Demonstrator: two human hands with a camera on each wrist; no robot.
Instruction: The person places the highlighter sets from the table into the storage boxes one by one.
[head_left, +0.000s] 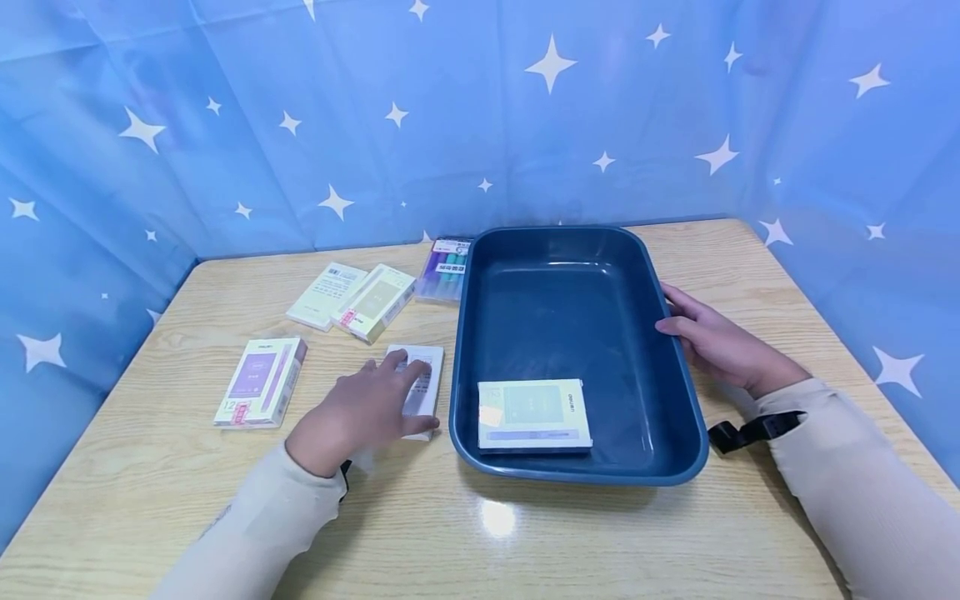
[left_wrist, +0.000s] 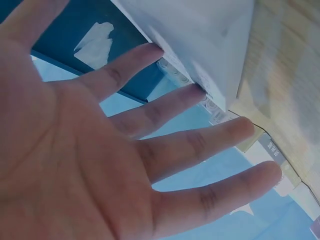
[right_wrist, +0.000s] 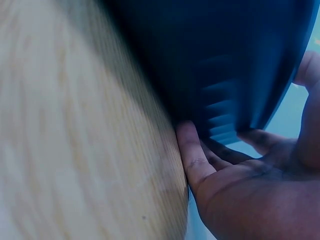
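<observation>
My left hand (head_left: 366, 408) reaches over a small white box (head_left: 424, 393) on the table, fingers spread, with fingertips right at the box's face. In the left wrist view the palm faces the camera and the white box (left_wrist: 210, 40) stands close beyond the fingers. My right hand (head_left: 723, 346) grips the right side of a deep blue plastic tray (head_left: 555, 321), thumb over the rim and fingers against the outer wall below. Inside the tray's near left corner lies a flat box (head_left: 534, 415) with a pale yellow panel.
A box with a purple panel (head_left: 258, 383) lies on the left. Farther back, a pale box (head_left: 326, 293) and a yellow-panelled box (head_left: 377, 302) lie together. A clear case of coloured pens (head_left: 442, 271) touches the tray's far left side. A blue star curtain (head_left: 480, 117) hangs behind.
</observation>
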